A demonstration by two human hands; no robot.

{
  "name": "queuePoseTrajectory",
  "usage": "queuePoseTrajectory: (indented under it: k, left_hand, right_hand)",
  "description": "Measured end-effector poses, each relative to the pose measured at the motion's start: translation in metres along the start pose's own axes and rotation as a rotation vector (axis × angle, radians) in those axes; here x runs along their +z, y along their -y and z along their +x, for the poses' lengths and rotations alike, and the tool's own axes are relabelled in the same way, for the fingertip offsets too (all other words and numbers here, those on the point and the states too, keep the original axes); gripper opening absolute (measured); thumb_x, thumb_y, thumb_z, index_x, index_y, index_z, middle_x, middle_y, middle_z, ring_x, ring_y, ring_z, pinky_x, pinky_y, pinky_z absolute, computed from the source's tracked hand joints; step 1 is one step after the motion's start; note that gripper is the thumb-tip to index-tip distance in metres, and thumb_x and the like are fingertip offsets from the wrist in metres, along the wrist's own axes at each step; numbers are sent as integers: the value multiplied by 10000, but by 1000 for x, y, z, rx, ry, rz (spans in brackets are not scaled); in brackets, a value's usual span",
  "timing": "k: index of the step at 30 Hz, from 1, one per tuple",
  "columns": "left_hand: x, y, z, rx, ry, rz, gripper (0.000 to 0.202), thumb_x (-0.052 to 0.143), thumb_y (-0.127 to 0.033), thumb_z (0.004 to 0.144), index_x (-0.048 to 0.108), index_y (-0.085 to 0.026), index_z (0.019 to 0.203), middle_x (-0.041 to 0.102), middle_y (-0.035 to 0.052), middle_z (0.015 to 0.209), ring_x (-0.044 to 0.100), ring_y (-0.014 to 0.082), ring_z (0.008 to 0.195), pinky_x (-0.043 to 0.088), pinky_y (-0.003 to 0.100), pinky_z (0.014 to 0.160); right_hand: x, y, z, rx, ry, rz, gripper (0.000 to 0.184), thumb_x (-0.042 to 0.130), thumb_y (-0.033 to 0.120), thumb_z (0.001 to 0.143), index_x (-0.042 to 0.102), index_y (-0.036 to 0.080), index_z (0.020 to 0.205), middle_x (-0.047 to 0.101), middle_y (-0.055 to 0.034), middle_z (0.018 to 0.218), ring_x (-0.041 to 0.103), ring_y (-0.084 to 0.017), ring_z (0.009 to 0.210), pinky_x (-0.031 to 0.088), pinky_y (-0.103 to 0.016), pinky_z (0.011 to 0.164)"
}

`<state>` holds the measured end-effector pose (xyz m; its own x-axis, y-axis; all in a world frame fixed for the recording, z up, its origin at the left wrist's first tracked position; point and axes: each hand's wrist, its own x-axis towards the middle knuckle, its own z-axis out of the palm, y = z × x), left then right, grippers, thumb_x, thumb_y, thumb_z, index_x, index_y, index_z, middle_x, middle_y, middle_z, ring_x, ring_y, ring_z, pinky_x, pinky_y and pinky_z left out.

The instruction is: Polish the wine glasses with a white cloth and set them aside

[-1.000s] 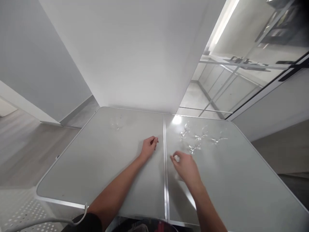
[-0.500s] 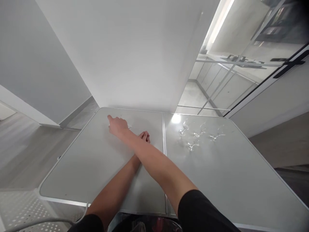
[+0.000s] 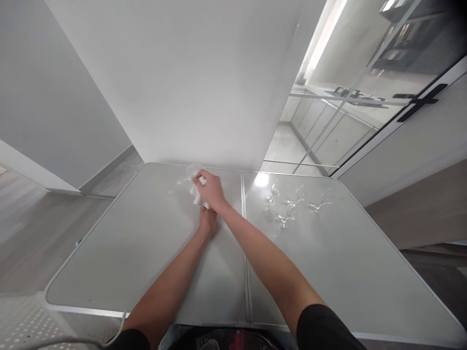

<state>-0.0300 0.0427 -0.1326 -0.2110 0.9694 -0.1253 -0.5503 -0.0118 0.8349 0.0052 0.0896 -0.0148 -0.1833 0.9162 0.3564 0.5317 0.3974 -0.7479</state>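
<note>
My right hand (image 3: 211,189) is closed, its fingers pinched on a crumpled white cloth (image 3: 197,197). At those fingertips shows a clear round piece of glassware (image 3: 192,169); I cannot tell whether it is held or stands behind them. My left hand (image 3: 207,221) is a fist just below, touching the cloth's lower edge; its grip is hidden. A faint clear shape (image 3: 178,183) lies left of the cloth, too indistinct to name. On the right half of the table stand several small stemmed glasses (image 3: 283,221), away from both hands.
The grey folding table (image 3: 146,253) has a metal seam (image 3: 245,243) down its middle and a pale rim. A white wall (image 3: 197,87) rises behind it. To the right is a glazed door (image 3: 321,126). A cable (image 3: 120,328) hangs by the near left edge.
My right hand has come back from the far left to my left hand, with the white cloth now in it. My arms are no longer crossed. The view has shifted slightly.
</note>
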Motion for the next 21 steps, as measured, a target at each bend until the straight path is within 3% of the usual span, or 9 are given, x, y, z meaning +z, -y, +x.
queuePoseTrajectory:
  k: [3,5,7,9,12,14,16,18,21]
  left_hand:
    - [-5,-9,12,73,-23,-174,170,705,-281,776,660,-179,904,675,15,835,615,109,731,475,207,684]
    - [-9,-20,18,-43,47,-270,186,682,-335,822,673,-165,898,692,34,830,631,112,708,501,225,706]
    - [-13,-32,16,-318,282,-221,361,636,-487,872,684,-134,933,716,97,862,671,164,733,539,302,757]
    - [-14,-40,8,-561,625,-58,563,642,-628,837,683,-93,1008,725,169,915,707,241,781,551,382,790]
    - [-7,-42,-11,-652,961,165,605,792,-573,738,644,-111,1100,700,111,790,672,203,635,545,359,691]
    - [1,-38,-20,-601,945,218,542,849,-443,726,612,-155,1120,610,-4,649,523,90,472,473,254,560]
    - [9,-35,-24,-470,775,220,500,856,-393,726,593,-186,1098,547,-60,616,365,23,412,346,177,469]
    - [15,-32,-25,-304,608,255,489,856,-423,714,587,-196,1054,605,-43,696,317,6,411,286,167,436]
    - [21,-27,-28,-203,566,382,504,849,-495,685,604,-188,1000,676,-6,819,361,17,423,331,192,426]
  right_hand:
    - [-55,-25,-34,48,-146,237,244,573,437,917,607,215,822,626,24,778,568,-162,750,433,-260,742]
    - [-89,-42,-58,132,-134,318,258,631,431,869,588,203,756,580,29,726,530,-156,713,416,-258,703]
    - [-116,-56,-80,205,19,390,262,669,422,842,593,197,731,548,34,693,502,-148,677,398,-257,665]
    - [-132,-65,-97,220,209,443,250,691,419,837,627,195,746,568,30,714,514,-149,692,402,-263,680]
    - [-137,-74,-112,212,366,510,243,738,436,814,693,198,798,618,13,746,560,-169,743,432,-284,734]
    - [-130,-79,-119,284,276,630,291,722,480,828,734,224,966,656,-2,812,585,-177,756,456,-296,736]
    - [-120,-86,-124,366,27,817,422,647,546,875,695,269,1190,683,-30,999,618,-188,826,491,-312,763]
    - [-110,-91,-128,391,-201,965,499,569,596,913,637,293,1305,642,-53,1214,631,-205,965,512,-333,842]
    - [-99,-94,-132,401,-253,1006,543,509,636,937,611,294,1346,571,-60,1333,608,-218,1077,515,-334,900]
